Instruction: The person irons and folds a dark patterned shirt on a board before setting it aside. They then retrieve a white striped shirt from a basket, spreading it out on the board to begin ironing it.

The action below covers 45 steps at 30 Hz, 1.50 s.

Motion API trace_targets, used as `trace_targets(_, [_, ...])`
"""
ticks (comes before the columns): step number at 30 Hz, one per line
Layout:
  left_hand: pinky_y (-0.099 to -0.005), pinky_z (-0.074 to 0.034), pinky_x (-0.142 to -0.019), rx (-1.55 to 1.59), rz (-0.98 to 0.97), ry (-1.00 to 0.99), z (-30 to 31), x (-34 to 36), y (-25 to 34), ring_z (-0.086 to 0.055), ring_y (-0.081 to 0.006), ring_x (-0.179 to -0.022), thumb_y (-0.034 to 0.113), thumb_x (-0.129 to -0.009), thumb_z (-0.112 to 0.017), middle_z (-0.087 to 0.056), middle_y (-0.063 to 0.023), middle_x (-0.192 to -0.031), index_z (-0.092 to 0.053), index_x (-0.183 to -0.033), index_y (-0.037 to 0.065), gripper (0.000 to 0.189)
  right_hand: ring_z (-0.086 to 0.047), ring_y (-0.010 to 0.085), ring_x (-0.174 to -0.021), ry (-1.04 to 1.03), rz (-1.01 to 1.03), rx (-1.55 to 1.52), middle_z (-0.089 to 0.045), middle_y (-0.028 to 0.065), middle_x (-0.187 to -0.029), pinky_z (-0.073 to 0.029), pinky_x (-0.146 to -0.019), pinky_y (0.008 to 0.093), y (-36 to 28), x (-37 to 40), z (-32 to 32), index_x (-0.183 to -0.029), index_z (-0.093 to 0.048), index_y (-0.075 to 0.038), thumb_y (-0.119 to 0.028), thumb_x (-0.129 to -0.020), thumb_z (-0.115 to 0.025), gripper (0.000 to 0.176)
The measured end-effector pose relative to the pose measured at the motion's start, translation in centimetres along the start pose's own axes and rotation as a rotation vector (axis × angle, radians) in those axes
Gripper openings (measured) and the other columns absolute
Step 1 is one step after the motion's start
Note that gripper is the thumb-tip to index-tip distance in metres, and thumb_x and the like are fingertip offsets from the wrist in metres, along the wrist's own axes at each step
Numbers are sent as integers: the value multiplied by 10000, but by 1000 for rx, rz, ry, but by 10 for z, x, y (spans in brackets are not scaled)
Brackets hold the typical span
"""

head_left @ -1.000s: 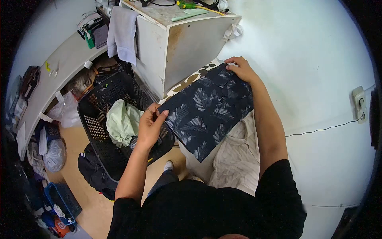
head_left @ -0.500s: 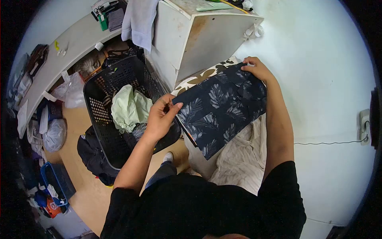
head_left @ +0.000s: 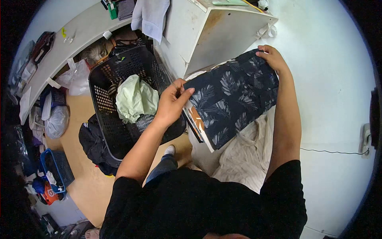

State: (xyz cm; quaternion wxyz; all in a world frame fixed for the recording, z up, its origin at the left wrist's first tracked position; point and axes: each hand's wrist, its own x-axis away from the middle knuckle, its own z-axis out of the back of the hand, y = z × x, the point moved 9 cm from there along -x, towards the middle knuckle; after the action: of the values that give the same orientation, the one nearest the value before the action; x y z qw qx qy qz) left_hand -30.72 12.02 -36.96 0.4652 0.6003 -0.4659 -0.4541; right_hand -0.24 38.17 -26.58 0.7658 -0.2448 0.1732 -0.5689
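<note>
A dark navy folded cloth with grey leaf prints stretches between my hands. My left hand pinches its left corner, thumb on top. At the far upper corner, my right hand grips the edge between thumb and fingers. Below the cloth's left edge shows brown-and-white patterned fabric. Crumpled beige cloth lies underneath, nearer my body. Left of my left hand stands a black perforated basket holding a crumpled pale green cloth.
A white cabinet stands beyond the cloth, with a pale towel hanging at its left. A curved white shelf runs along the left. Dark clothing lies beside the basket. A blue basket sits on the left.
The navy cloth and both hands have shifted up and right in view. The patterned fabric shows more under its left edge and less along its far edge. Both hands keep their hold.
</note>
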Motion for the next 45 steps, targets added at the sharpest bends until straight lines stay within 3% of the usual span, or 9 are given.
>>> trace_targets(8, [-190, -349, -618, 269, 153, -19, 0, 3, 2, -445, -33, -657, 118, -936, -641, -503, 76, -737, -584, -947, 79, 69, -636, 277, -970, 82, 80, 135, -688, 176, -1030, -460, -895, 350, 3, 7, -25, -1042, -673, 12, -294, -796, -738, 398])
trace_targets(13, [-226, -401, -669, 145, 180, 14, 3, 8, -12, -504, -89, -719, 131, -923, -649, -542, 11, -802, -590, -1013, 48, 135, -612, 322, -1088, 168, 140, 262, -627, 201, -1211, -467, -923, 392, -1, 14, -23, -1152, -651, -81, -357, -842, -702, 418])
trace_targets(15, [-341, -424, -891, -686, -348, 358, 9, 30, 50, -550, -249, -991, 142, -875, -674, -574, -139, -1030, -569, -1131, 23, 301, -559, 331, -1175, 342, 271, 334, -574, 186, -1300, -423, -979, 439, -37, 45, -16, -1219, -622, -127, -403, -860, -675, 457])
trace_targets(18, [-559, -236, -1108, -979, -450, 19, -49, 61, 72, -331, -343, -1379, 311, -826, -705, -392, -128, -1494, -468, -1409, 122, 657, -330, 343, -1409, 436, 384, 522, -404, 100, -1514, -199, -1109, 616, -102, 123, -43, -1397, -513, -256, -537, -903, -572, 572])
trace_targets(24, [-663, -143, -1114, -1156, -478, -276, -113, 70, 35, -177, -294, -1480, 406, -805, -702, -251, -45, -1594, -406, -1476, 209, 759, -211, 342, -1467, 260, 389, 634, -302, 45, -1580, -76, -1108, 675, -83, 138, -103, -1477, -407, -316, -553, -934, -501, 600])
trace_targets(31, [-600, -103, -1173, -1061, -526, -301, -111, 48, 8, -212, -355, -1460, 368, -824, -687, -301, -112, -1567, -484, -1413, 150, 660, -397, 363, -1358, 220, 394, 831, -448, 78, -1485, -328, -1074, 523, -94, 120, -115, -1456, -439, -235, -404, -946, -514, 542])
trace_targets(36, [-677, 21, -1140, -1131, -671, -365, -107, 78, 9, -177, -345, -1473, 466, -845, -631, -315, -111, -1556, -516, -1399, 184, 632, -272, 317, -1447, 307, 343, 885, -290, -21, -1587, -187, -1109, 647, -43, 111, -119, -1508, -339, -334, -553, -999, -355, 554])
trace_targets(42, [-545, -400, -902, -761, -283, -400, -18, 188, 142, -596, -366, -1042, 399, -896, -606, -655, -150, -1020, -670, -1015, 97, 331, -255, 316, -1453, 175, 323, 680, -313, 36, -1576, -160, -1131, 631, -33, 92, -106, -1517, -334, -274, -536, -1004, -374, 577])
trace_targets(45, [-421, -402, -651, -446, -1060, 21, 15, 297, 276, -555, -340, -642, 470, -954, -530, -585, -123, -752, -551, -757, 66, 450, -326, 331, -1412, 229, 623, 137, -362, 154, -1533, -233, -1161, 423, -69, 132, -83, -1495, -343, -55, -394, -1005, -487, 613])
